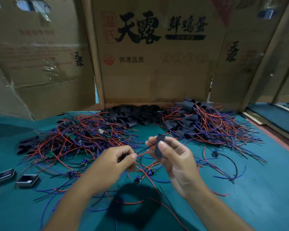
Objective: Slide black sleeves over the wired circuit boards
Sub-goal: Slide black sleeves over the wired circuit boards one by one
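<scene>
My right hand point(172, 157) pinches a flat black sleeve point(159, 147) between thumb and fingers, held upright above the green table. My left hand point(113, 162) grips a wired circuit board; the board is mostly hidden in the fingers, and its red and black wires point(144, 151) run from the fingertips toward the sleeve. A heap of bare wired boards point(80, 137) with red and blue leads lies at the left. A pile of empty black sleeves point(132, 115) sits at the back centre. Sleeved boards point(195, 120) are heaped at the right.
Loose wired boards point(150, 171) lie scattered on the green mat point(257, 189) under my hands. Two small black trays point(15, 179) stand near the left front. Cardboard walls point(153, 72) close off the back and both sides.
</scene>
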`<state>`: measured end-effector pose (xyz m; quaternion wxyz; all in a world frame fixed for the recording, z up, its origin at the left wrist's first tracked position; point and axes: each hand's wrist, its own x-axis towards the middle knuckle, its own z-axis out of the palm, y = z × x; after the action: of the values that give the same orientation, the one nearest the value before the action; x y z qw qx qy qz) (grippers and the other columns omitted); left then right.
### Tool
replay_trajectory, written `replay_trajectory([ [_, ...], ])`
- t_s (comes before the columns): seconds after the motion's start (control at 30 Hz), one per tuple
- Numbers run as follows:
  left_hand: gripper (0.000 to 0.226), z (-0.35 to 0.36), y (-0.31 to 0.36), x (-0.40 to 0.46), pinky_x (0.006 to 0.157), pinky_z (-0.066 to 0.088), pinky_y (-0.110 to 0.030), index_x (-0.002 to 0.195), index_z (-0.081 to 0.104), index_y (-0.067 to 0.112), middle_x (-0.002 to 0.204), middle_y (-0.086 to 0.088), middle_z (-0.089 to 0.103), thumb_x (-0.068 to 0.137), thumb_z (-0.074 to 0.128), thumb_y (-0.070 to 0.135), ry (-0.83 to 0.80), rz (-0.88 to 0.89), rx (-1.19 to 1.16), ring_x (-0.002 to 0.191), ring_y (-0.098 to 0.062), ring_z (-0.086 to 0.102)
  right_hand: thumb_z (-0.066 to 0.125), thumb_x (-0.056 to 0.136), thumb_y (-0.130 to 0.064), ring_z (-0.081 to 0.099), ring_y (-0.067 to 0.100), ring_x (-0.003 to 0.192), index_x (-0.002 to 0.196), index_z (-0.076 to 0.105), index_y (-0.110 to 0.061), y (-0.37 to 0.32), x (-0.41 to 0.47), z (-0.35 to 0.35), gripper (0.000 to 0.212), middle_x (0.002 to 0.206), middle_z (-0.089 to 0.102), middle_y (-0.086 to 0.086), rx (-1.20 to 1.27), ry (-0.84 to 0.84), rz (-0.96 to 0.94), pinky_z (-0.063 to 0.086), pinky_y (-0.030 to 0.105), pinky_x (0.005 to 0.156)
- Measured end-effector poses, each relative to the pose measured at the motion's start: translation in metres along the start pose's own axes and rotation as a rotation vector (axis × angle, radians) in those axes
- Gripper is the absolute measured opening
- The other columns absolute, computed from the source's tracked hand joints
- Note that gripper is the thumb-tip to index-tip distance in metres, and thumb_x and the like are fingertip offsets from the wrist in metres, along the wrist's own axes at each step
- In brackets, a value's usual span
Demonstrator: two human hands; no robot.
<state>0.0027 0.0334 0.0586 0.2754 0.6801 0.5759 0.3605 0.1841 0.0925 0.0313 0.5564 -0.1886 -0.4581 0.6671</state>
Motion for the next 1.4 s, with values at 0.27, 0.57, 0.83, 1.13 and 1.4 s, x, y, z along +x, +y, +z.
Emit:
replay_trajectory([
  [0.27, 0.017, 0.016, 0.002, 0.0, 0.054, 0.037, -0.019, 0.09, 0.067, 0.015, 0.065, -0.001, 0.061, 0.094, 0.061, 0.03, 0.031, 0.089, -0.133, 0.056, -0.004, 0.047, 0.071, 0.078, -0.012, 0.066, 0.024, 0.094, 0.102, 0.07, 0.001, 0.017, -0.008, 0.008, 0.028, 0.105, 0.071, 0.023, -0.104, -0.034, 0.004, 0.053, 0.028, 0.083],
  [0.57, 0.021, 0.018, -0.002, 0.001, 0.054, 0.04, -0.024, 0.081, 0.067, 0.015, 0.065, -0.003, 0.061, 0.097, 0.06, 0.028, 0.049, -0.052, -0.41, 0.054, -0.018, 0.053, 0.073, 0.075, -0.01, 0.068, 0.02, 0.088, 0.098, 0.071, -0.003, 0.018, -0.01, 0.008, 0.024, 0.1, 0.073, 0.016, -0.105, -0.039, -0.033, 0.053, 0.025, 0.077],
  [0.83, 0.021, 0.01, 0.002, 0.0, 0.045, 0.028, -0.007, 0.081, 0.062, 0.003, 0.047, 0.015, 0.045, 0.099, 0.055, 0.012, 0.246, 0.052, -0.307, 0.042, 0.003, 0.035, 0.081, 0.074, -0.021, 0.069, 0.026, 0.092, 0.099, 0.071, -0.019, -0.01, 0.004, -0.016, 0.027, 0.099, 0.074, 0.011, -0.363, -0.032, -0.154, 0.054, 0.045, 0.084],
  [1.13, 0.021, 0.007, 0.003, -0.003, 0.047, 0.028, -0.007, 0.086, 0.06, -0.002, 0.051, 0.015, 0.041, 0.098, 0.055, 0.015, 0.265, 0.12, -0.319, 0.045, 0.001, 0.033, 0.081, 0.077, -0.022, 0.064, 0.007, 0.086, 0.101, 0.068, -0.024, -0.028, 0.007, -0.033, 0.028, 0.093, 0.068, -0.016, -1.168, -0.166, -0.54, 0.051, 0.024, 0.078],
  [1.4, 0.028, 0.008, 0.002, -0.002, 0.046, 0.026, -0.008, 0.086, 0.061, 0.002, 0.052, 0.015, 0.039, 0.093, 0.056, 0.029, 0.265, 0.139, -0.337, 0.045, 0.0, 0.03, 0.081, 0.077, -0.024, 0.064, 0.009, 0.082, 0.101, 0.068, -0.025, -0.03, 0.006, -0.032, 0.027, 0.09, 0.068, -0.015, -1.152, -0.171, -0.535, 0.051, 0.027, 0.075],
])
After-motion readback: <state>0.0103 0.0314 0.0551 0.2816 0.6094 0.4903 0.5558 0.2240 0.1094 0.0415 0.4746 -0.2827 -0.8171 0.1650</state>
